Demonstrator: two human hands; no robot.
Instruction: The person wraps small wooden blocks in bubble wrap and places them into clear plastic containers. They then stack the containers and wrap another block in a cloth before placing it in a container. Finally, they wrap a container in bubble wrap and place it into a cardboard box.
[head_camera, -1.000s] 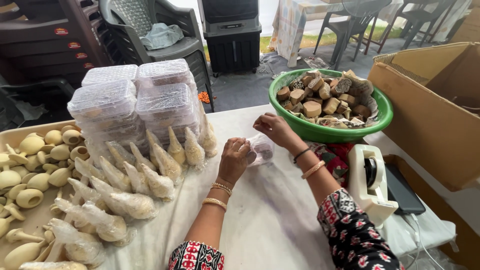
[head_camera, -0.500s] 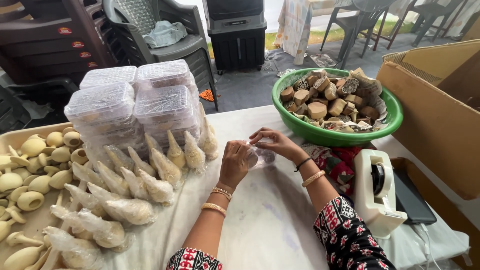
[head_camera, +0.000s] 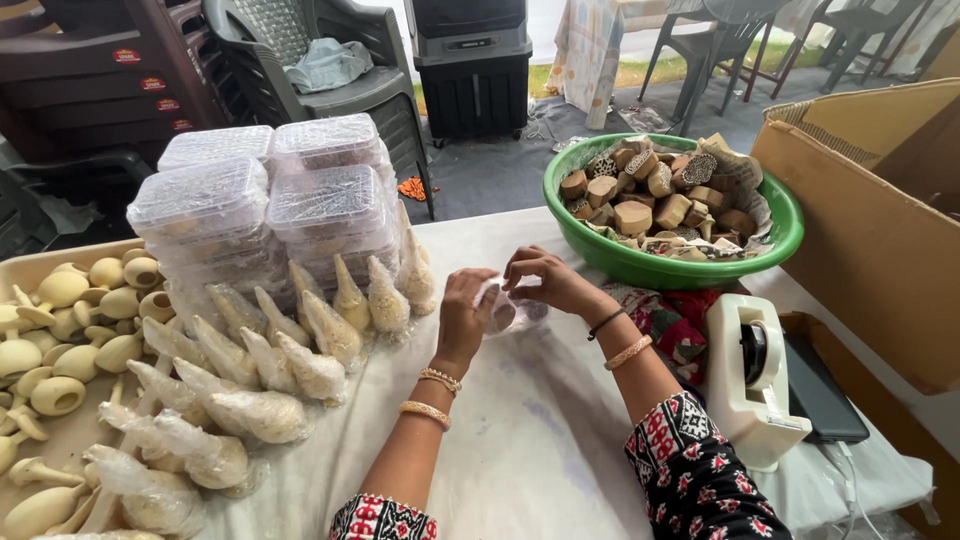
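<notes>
Clear plastic wrap (head_camera: 515, 312) sits between both hands, just left of the green bowl (head_camera: 640, 265); left hand (head_camera: 465, 318) and right hand (head_camera: 545, 280) pinch it; stacked clear boxes (head_camera: 265, 205) stand further left.

Bare white cloth (head_camera: 540, 440) open near side, wrapped cones (head_camera: 300, 345) left, green basin (head_camera: 670, 265) behind, tape dispenser (head_camera: 750, 380) right

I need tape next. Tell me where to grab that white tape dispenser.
Grip the white tape dispenser around its narrow upright body, hand coming from above: it stands upright on the table, top clear, with a phone close on its right.
</notes>
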